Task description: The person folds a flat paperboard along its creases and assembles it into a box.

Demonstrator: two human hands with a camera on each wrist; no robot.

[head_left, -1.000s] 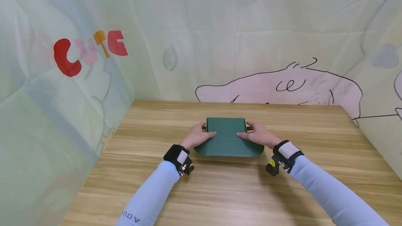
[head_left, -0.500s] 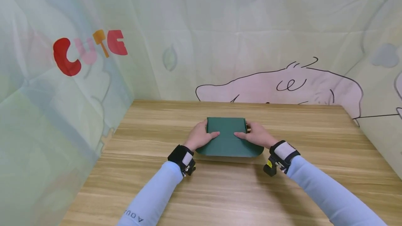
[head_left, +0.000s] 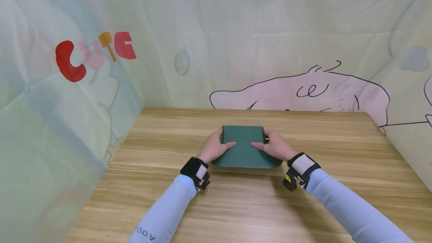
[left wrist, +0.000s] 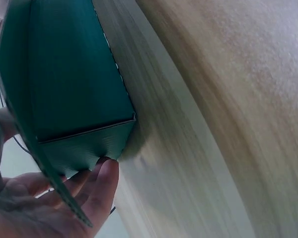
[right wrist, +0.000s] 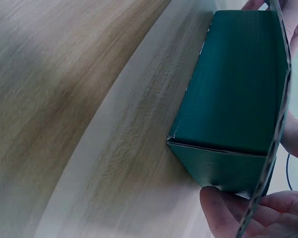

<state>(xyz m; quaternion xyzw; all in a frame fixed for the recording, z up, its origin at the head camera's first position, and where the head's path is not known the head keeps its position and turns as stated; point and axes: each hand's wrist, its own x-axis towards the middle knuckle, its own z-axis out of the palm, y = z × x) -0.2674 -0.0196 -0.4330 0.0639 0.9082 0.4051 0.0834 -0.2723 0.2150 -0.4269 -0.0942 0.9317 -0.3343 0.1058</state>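
A dark green cardboard box (head_left: 243, 136) sits in the middle of the wooden table, its lid's front flap (head_left: 246, 160) sticking out toward me. At the box's left side my left hand (head_left: 214, 148) grips it, thumb on the lid and fingers against the side wall. My right hand (head_left: 276, 146) holds the opposite side in the same way, its thumb pointing inward on top. In the left wrist view, fingertips (left wrist: 107, 171) press on the box's end panel (left wrist: 84, 146) under the flap. The right wrist view shows the front wall (right wrist: 228, 79) below the raised flap. The box's inside is hidden.
The wood-grain table (head_left: 162, 130) spreads around the box on all sides. Behind it hangs a pale printed cloth (head_left: 229, 40) with a cartoon figure, and another cloth wall with letters stands on the left. Each wrist carries a strapped camera (head_left: 289, 181).
My left hand has shifted slightly inward and forward along the box side, its thumb further onto the lid. The right thumb has also slid slightly inward. The box has hardly moved.
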